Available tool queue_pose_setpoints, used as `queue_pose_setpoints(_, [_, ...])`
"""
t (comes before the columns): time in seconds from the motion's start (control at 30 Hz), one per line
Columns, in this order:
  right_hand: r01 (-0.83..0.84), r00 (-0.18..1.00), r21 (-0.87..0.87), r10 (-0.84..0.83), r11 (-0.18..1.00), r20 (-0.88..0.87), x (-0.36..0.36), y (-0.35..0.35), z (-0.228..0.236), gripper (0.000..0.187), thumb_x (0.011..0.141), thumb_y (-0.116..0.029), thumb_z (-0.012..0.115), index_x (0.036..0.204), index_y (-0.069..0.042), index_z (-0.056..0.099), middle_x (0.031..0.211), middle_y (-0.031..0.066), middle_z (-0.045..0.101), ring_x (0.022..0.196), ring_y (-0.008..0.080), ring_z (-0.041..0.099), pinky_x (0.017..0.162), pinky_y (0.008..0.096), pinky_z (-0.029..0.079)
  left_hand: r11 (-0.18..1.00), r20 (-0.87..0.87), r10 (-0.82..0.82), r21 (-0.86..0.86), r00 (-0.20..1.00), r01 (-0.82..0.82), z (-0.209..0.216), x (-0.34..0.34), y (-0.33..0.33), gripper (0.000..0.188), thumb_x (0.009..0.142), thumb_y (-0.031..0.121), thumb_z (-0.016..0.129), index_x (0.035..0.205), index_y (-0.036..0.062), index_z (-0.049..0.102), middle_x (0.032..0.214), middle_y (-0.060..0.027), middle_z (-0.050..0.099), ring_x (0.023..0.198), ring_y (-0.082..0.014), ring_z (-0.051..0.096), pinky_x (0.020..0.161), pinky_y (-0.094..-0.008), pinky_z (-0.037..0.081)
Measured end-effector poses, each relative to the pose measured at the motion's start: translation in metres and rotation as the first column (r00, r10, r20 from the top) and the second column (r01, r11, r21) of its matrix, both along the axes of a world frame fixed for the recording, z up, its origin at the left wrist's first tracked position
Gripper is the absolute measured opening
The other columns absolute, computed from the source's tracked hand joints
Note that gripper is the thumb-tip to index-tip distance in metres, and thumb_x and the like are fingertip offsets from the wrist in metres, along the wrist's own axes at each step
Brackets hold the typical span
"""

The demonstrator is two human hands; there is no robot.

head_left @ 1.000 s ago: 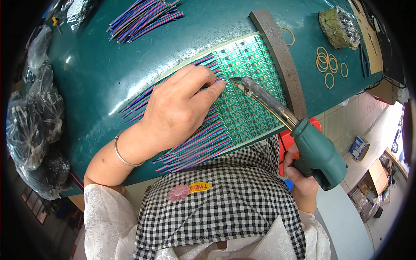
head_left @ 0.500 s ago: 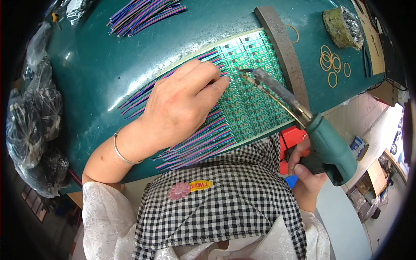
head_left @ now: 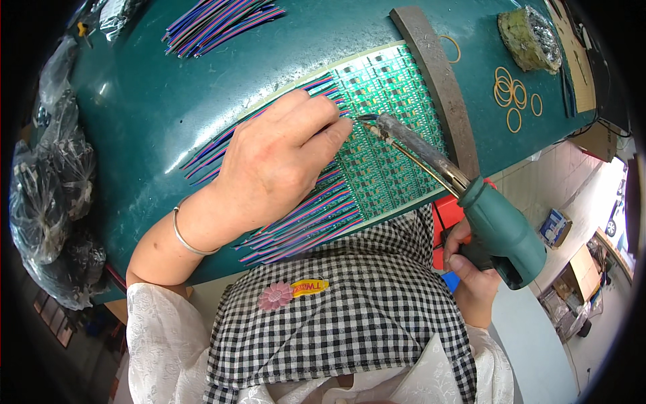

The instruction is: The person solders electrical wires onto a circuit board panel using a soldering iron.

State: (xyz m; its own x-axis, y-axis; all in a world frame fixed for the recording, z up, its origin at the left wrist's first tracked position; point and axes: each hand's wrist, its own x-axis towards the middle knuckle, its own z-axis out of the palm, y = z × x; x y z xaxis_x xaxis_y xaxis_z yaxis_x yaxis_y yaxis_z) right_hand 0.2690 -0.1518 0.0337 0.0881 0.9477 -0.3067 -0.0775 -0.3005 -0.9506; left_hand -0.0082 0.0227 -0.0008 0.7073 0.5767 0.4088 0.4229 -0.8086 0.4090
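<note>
My left hand [head_left: 279,158] lies flat on a row of purple, blue and red ribbon wires [head_left: 299,225], its fingertips pressing them against a panel of small green circuit boards [head_left: 387,145]. My right hand [head_left: 474,276] grips a green pistol-shaped soldering gun [head_left: 501,229]. The gun's long metal barrel reaches up and left, and its tip [head_left: 367,119] touches the boards just beside my left fingertips.
A grey bar [head_left: 437,81] lies along the panel's right edge. Several rubber bands [head_left: 513,94] and a dirty sponge [head_left: 529,37] sit at the upper right. Another bundle of coloured wires [head_left: 219,23] lies at the top. Black plastic bags [head_left: 47,195] hang at the left.
The soldering gun's tip has moved up along the circuit boards, and my left fingertips shifted with it to a higher row. My right hand followed upward.
</note>
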Motion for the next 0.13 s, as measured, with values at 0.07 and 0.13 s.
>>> queue_pose_setpoints(0.07, [0.023,1.0,-0.044,-0.023,0.999,0.016,-0.0014,-0.0006,0.0013,0.036,0.074,0.004,0.074,0.109,0.002,0.065,0.093,0.0076,0.069,0.081,0.0167,0.065,0.076,0.0282,0.053,1.0,0.005,0.001,-0.019,1.0,-0.001,0.0006,-0.0003,0.0007,0.023,0.072,0.005,0.065,0.094,-0.0009,0.069,0.088,-0.0075,0.057,0.075,-0.0226,0.058,0.06,-0.0335,0.052])
queue_pose_setpoints(0.13, [0.047,0.999,-0.086,-0.045,0.995,0.031,-0.0024,-0.0016,0.0027,0.034,0.074,0.004,0.074,0.107,0.002,0.066,0.092,0.0077,0.069,0.082,0.0179,0.066,0.076,0.0292,0.054,1.0,0.0,0.0,-0.016,1.0,0.0,0.0014,-0.0002,0.0006,0.024,0.071,0.004,0.065,0.095,-0.0004,0.069,0.089,-0.0076,0.057,0.075,-0.0223,0.058,0.06,-0.0332,0.052])
